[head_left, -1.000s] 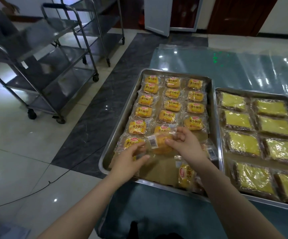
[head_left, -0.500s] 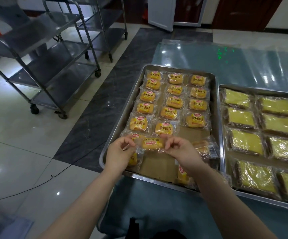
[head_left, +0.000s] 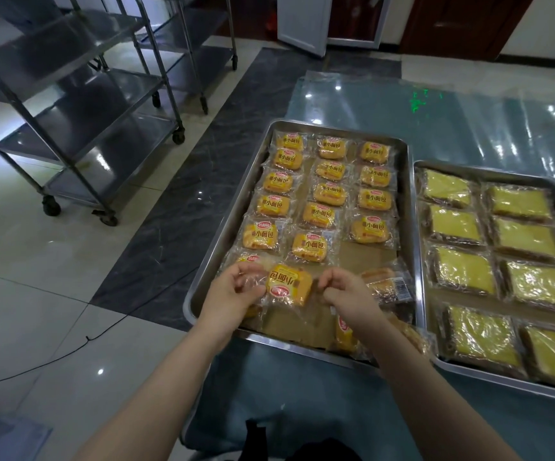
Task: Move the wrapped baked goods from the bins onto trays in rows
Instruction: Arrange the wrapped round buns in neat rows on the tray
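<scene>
A steel tray [head_left: 408, 207] holds three columns of wrapped small orange buns, such as one [head_left: 309, 246] in the middle column. Over the tray's near left part, a wrapped bun [head_left: 288, 285] with its label upside down is stretched between my hands. My left hand [head_left: 232, 294] pinches the wrapper's left end and my right hand [head_left: 346, 294] pinches its right end. Loose wrapped buns [head_left: 385, 285] lie unsorted at the tray's near right, partly hidden by my right arm.
A second steel tray [head_left: 489, 171] to the right holds rows of wrapped yellow square cakes [head_left: 462, 271]. Both trays sit on a table under glossy plastic sheeting [head_left: 435, 114]. Steel wheeled racks [head_left: 79, 104] stand on the tiled floor at left. A cable [head_left: 69, 351] crosses the floor.
The bun in my hands has turned from barcode side up to label side up and now sits lower in the left-middle of the tray. Both hands moved a little apart.
</scene>
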